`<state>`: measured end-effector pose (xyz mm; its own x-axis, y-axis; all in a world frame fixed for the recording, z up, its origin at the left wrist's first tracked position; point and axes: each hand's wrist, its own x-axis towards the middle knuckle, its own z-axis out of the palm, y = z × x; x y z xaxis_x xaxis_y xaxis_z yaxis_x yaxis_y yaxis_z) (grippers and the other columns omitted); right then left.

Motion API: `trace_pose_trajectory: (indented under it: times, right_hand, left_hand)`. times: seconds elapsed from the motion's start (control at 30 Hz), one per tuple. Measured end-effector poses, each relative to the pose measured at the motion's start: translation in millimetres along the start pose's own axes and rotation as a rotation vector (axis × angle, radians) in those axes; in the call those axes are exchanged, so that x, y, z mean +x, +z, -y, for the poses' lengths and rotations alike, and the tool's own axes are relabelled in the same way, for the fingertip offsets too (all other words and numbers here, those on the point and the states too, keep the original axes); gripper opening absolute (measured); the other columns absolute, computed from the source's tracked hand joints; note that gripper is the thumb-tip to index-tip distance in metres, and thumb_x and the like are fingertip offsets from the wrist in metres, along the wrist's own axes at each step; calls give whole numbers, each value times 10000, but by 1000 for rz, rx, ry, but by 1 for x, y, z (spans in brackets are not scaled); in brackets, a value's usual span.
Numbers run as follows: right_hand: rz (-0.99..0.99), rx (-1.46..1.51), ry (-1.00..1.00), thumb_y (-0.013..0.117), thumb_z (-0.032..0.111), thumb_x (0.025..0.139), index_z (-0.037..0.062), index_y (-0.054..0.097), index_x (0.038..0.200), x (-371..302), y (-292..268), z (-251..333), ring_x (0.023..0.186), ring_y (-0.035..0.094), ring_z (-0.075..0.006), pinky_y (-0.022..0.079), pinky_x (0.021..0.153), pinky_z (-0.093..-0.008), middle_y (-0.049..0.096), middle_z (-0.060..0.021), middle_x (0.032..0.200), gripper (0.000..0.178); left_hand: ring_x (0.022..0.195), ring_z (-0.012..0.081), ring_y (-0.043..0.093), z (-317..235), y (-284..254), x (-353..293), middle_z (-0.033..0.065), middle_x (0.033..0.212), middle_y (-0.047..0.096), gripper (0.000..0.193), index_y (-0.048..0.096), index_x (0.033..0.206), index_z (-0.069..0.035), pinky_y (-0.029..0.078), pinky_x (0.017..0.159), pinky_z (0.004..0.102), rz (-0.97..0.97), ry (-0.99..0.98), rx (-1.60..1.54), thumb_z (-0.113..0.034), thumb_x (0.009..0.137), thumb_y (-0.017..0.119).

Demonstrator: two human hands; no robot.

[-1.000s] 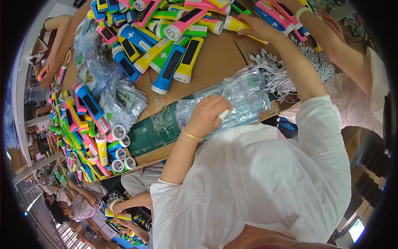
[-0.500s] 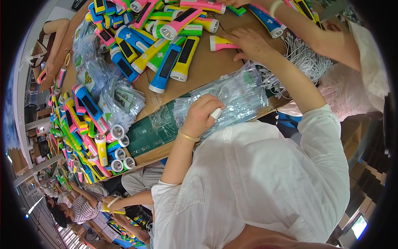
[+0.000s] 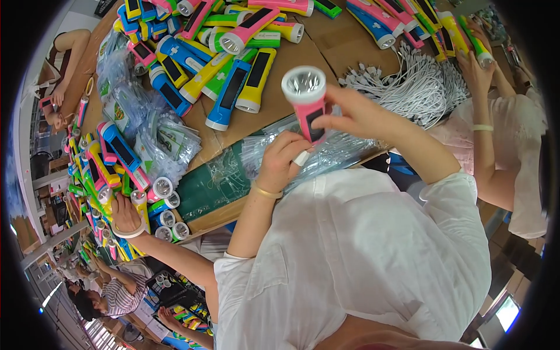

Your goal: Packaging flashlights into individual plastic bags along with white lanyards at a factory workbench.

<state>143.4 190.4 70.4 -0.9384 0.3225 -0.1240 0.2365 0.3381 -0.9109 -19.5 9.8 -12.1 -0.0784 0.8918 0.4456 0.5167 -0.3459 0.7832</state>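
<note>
My right hand grips a pink flashlight with a white head and a dark panel on its side. The flashlight stands nearly upright, lens end up, over a stack of transparent plastic bags. Beside its lower end is my left hand, fingers curled closed, a white wrap around one digit. What those fingers pinch, if anything, is hidden. The bags lie under both hands at the table's near edge.
Many coloured flashlights are heaped across the cardboard-covered table, with more at left. White cables lie bundled at right. Loose plastic bags sit left of a green surface. Co-workers' hands reach in at left and right.
My right hand has brought the pink flashlight from the cardboard toward my left hand, which stays put. At right a co-worker has drawn back; another's hand now reaches into the left heap.
</note>
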Motion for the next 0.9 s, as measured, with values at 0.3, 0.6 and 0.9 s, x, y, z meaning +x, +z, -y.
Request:
trace_pose_trajectory:
  times: [0.3,0.6,0.9]
  right_hand:
    - [159,-829,-12,749,166,821,87,677,1161,-22,5,8,1063,650,-303,527,902,-425,700,-114,1037,356]
    - [-25,-701,18,690,98,846,75,689,1166,-26,-15,-30,1073,648,-332,536,903,-443,666,-109,1131,320]
    - [-285,-1011,414,733,90,796,57,743,1034,-82,-125,-115,948,683,-328,544,809,-422,689,-139,1006,240]
  left_hand:
    - [820,254,611,-8,-14,-7,89,905,595,187,722,910,-46,500,702,357,-94,11,-59,6,738,773]
    - [824,313,591,1,-8,4,123,892,610,175,651,916,-22,496,733,377,-131,-39,51,28,767,727]
    - [822,277,586,3,-6,3,110,884,613,124,647,900,-17,478,753,342,-141,-84,38,-6,807,729]
